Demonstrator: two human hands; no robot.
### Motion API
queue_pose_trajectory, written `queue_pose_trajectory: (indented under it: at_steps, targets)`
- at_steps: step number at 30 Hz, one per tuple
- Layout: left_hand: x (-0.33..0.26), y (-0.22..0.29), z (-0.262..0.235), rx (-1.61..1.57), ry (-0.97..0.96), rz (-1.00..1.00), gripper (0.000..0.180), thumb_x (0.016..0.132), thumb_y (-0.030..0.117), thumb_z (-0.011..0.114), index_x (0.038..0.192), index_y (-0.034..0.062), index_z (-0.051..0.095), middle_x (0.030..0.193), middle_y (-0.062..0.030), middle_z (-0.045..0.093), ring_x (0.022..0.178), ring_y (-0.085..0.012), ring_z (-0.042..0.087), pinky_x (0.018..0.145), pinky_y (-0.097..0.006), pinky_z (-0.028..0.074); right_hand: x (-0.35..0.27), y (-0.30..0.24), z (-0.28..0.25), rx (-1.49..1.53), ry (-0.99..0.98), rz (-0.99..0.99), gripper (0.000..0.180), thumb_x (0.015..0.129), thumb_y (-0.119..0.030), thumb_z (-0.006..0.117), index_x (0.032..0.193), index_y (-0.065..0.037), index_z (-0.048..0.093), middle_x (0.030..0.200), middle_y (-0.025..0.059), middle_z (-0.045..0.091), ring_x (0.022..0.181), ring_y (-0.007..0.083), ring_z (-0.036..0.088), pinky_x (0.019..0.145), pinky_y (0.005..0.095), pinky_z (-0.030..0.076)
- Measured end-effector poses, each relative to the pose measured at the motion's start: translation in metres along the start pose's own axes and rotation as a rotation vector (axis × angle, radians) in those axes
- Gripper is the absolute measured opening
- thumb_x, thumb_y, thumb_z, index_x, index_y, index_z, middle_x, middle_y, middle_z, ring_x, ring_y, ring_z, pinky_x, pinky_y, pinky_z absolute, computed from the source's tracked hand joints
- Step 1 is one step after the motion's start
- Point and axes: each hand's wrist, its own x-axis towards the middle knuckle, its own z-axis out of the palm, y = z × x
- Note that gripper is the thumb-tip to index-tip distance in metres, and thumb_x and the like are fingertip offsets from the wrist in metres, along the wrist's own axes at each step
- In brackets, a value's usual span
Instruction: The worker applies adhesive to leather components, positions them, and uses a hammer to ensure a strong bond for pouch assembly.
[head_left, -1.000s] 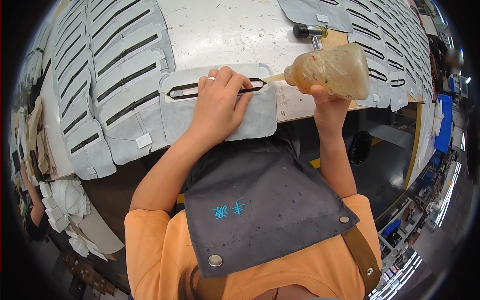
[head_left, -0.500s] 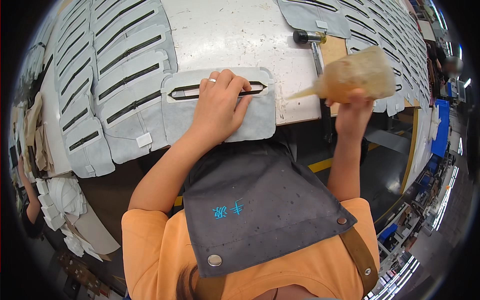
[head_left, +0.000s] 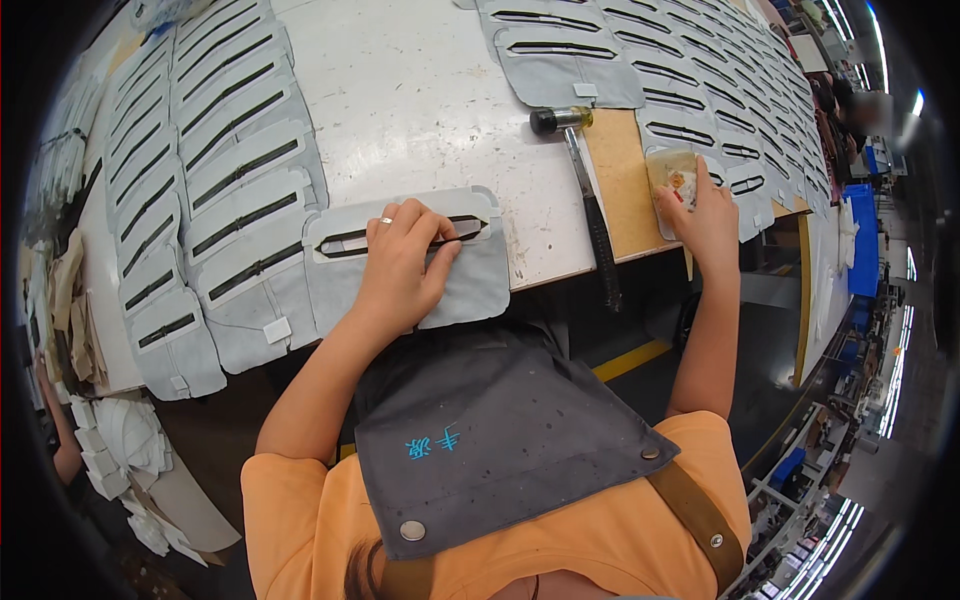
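Note:
A grey fabric panel [head_left: 470, 280] lies at the table's near edge, with a long black-edged slot across it. My left hand [head_left: 405, 255], a ring on one finger, rests over that slot. Its thumb and index finger pinch the slot's black edging near the right end. At the right, my right hand [head_left: 708, 222] is wrapped round a translucent, yellowish plastic bottle [head_left: 672, 172] above the tan board. The bottle's narrow nozzle shows below it, by the table edge. A hammer [head_left: 582, 180] with a black grip lies between the two hands, its handle overhanging the edge.
Overlapping rows of similar grey panels [head_left: 245, 225] cover the left of the table, and more panels [head_left: 570, 75] fill the far right. A tan board [head_left: 622, 150] lies under the hammer side. White bundled pieces [head_left: 130, 440] sit low at left; a blue bin [head_left: 860, 240] stands right.
My right hand has lowered the bottle from a sideways tilt in the air to the board at right. My left hand keeps its place on the panel; the whole view has shifted.

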Motion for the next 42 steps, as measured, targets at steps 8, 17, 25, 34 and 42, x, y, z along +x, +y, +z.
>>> queue_pose_trajectory:
  at_steps: [8, 17, 25, 34, 42]
  targets:
    - [0.06, 0.03, -0.019, -0.291, 0.046, -0.03, 0.01, 0.087, 0.007, 0.059, 0.096, 0.001, 0.06, 0.09, -0.0113, 0.057, 0.083, -0.0288, 0.055, 0.075, -0.035, 0.043, -0.048, -0.067, 0.036, 0.46, 0.071, -0.264, 0.047, 0.082, -0.022, 0.068, 0.122, -0.002, 0.056, 0.098, 0.0159, 0.058, 0.085, 0.0318, 0.059, 0.076, 0.0395, 0.048]
    - [0.195, 0.019, 0.086, -0.173, 0.06, 0.212, 0.018, 0.088, 0.004, 0.051, 0.103, 0.0009, 0.061, 0.094, -0.019, 0.058, 0.091, -0.0376, 0.057, 0.081, -0.041, 0.046, -0.093, -0.027, 0.012, 0.698, 0.303, -0.017, 0.043, 0.079, 0.0, 0.063, 0.122, -0.002, 0.059, 0.087, 0.0066, 0.052, 0.07, 0.0162, 0.052, 0.061, 0.0277, 0.044]
    - [0.235, 0.012, 0.157, -0.103, 0.07, 0.195, 0.017, 0.083, 0.001, 0.053, 0.097, 0.0036, 0.061, 0.095, -0.0185, 0.058, 0.093, -0.0382, 0.056, 0.082, -0.044, 0.045, -0.11, -0.012, 0.014, 0.707, 0.344, -0.025, 0.049, 0.078, 0.003, 0.063, 0.126, -0.003, 0.057, 0.089, 0.0048, 0.049, 0.068, 0.0138, 0.046, 0.057, 0.0261, 0.04]
    - [0.264, -0.056, 0.043, 0.314, 0.205, 0.354, 0.016, 0.078, 0.003, 0.059, 0.093, 0.005, 0.065, 0.092, -0.0157, 0.06, 0.087, -0.0367, 0.059, 0.078, -0.045, 0.048, -0.094, -0.034, 0.037, 0.539, 0.178, -0.04, 0.041, 0.082, -0.006, 0.062, 0.123, -0.005, 0.06, 0.099, 0.012, 0.054, 0.082, 0.0247, 0.053, 0.072, 0.0345, 0.045]
    - [0.307, -0.18, -0.087, 1.027, 0.027, 0.075, 0.01, 0.076, 0.002, 0.06, 0.084, 0.0008, 0.067, 0.092, -0.0167, 0.064, 0.091, -0.0318, 0.064, 0.079, -0.04, 0.053, -0.063, -0.104, 0.031, 0.747, 0.117, -0.426, 0.034, 0.081, -0.009, 0.066, 0.114, -0.001, 0.062, 0.11, 0.0176, 0.057, 0.102, 0.0343, 0.054, 0.088, 0.0414, 0.044]
